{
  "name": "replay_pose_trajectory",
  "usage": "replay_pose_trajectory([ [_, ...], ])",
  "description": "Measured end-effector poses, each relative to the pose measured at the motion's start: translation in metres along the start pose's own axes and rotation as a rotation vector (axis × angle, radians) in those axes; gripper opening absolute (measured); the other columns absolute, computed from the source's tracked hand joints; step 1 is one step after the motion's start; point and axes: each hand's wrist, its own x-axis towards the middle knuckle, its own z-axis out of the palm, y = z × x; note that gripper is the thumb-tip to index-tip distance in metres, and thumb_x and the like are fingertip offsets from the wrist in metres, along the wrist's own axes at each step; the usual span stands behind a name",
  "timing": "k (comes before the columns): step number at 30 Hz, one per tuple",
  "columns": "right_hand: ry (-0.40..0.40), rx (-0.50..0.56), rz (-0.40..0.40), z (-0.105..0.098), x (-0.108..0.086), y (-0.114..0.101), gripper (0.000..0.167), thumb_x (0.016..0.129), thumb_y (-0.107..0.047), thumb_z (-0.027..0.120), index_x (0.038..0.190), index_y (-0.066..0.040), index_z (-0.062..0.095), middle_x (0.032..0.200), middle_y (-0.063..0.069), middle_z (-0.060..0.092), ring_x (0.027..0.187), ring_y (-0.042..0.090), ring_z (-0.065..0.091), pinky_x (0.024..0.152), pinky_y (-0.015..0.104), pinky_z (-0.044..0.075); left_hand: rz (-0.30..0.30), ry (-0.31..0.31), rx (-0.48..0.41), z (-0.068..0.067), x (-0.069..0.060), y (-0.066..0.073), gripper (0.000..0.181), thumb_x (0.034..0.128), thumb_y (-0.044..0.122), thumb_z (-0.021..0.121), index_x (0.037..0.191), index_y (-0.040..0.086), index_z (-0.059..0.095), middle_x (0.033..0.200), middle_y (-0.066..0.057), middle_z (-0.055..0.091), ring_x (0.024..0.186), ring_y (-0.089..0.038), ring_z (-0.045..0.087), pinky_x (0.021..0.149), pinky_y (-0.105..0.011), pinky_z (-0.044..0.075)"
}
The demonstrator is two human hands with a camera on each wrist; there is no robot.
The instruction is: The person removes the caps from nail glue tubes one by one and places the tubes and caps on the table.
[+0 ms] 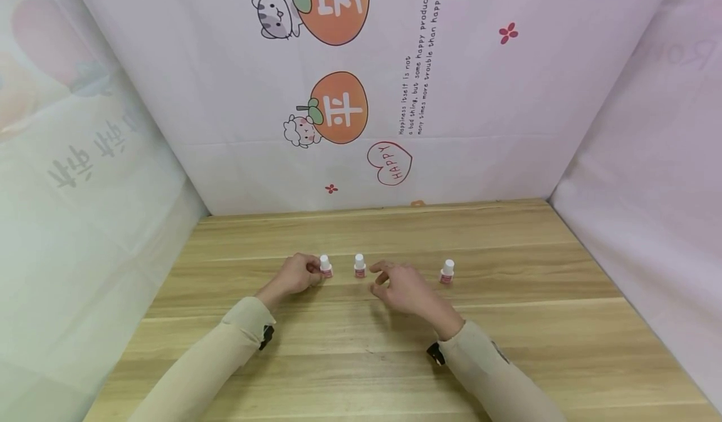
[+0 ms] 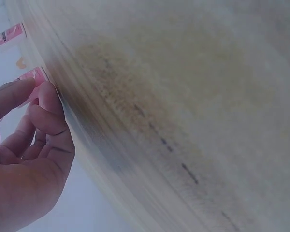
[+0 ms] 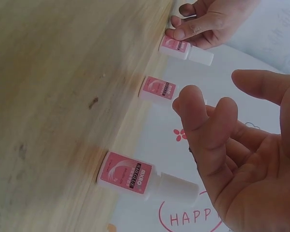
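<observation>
Hands (image 3: 256, 169); bottles (image 3: 135, 178), right wrist: apparently "NAILGLUE"

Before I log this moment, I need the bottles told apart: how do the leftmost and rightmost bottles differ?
The left grip pinches the leftmost bottle; the rightmost bottle stands untouched. The leftmost bottle sits near the middle bottle, while the rightmost bottle stands farther from it. Both are upright, with white caps and pink labels.
</observation>
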Motion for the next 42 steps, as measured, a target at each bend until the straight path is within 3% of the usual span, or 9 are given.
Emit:
replay_pose_trajectory([
  [8,0.012,0.006,-0.008,0.003,0.005,-0.002,0.034,0.094,-0.022,0.064,0.126,-0.010,0.066,0.101,0.003,0.076,0.084,0.016,0.070,0.078,0.039,0.054,-0.008,-0.009,-0.007,0.001,-0.003,0.001,0.019,0.0877,0.011,0.074,0.104,0.002,0.072,0.090,-0.007,0.070,0.077,-0.014,0.057,0.062,-0.022,0.046],
  [17,0.025,0.021,-0.032,0.006,0.009,-0.002,0.029,0.094,-0.017,0.063,0.122,-0.010,0.068,0.099,0.004,0.075,0.068,0.007,0.062,0.072,0.036,0.051,0.023,-0.029,-0.039,0.006,-0.005,0.003,0.016,0.0862,0.010,0.076,0.101,0.003,0.072,0.088,-0.006,0.070,0.075,-0.013,0.059,0.062,-0.022,0.049],
  [26,0.039,0.029,-0.019,0.008,0.011,-0.002,0.027,0.094,-0.013,0.060,0.120,-0.010,0.068,0.098,0.005,0.074,0.071,0.010,0.062,0.064,0.030,0.049,0.014,-0.049,-0.047,0.007,-0.008,0.007,0.016,0.0852,0.007,0.076,0.100,0.003,0.073,0.090,-0.006,0.071,0.077,-0.013,0.060,0.064,-0.023,0.052],
  [34,0.074,0.022,-0.010,0.011,0.014,0.000,0.021,0.096,-0.012,0.061,0.115,-0.011,0.069,0.099,0.005,0.073,0.083,0.016,0.066,0.073,0.036,0.054,0.027,-0.068,-0.058,0.013,-0.008,0.008,0.015,0.0834,0.004,0.075,0.098,0.003,0.072,0.091,-0.006,0.071,0.078,-0.013,0.062,0.066,-0.025,0.053],
  [42,0.060,0.039,0.011,0.012,0.016,-0.005,0.022,0.096,-0.012,0.061,0.117,-0.013,0.069,0.101,0.006,0.073,0.084,0.015,0.066,0.069,0.032,0.052,0.039,-0.092,-0.075,0.015,-0.009,0.011,0.016,0.0840,0.004,0.075,0.099,0.004,0.072,0.092,-0.005,0.074,0.079,-0.013,0.063,0.067,-0.025,0.054],
])
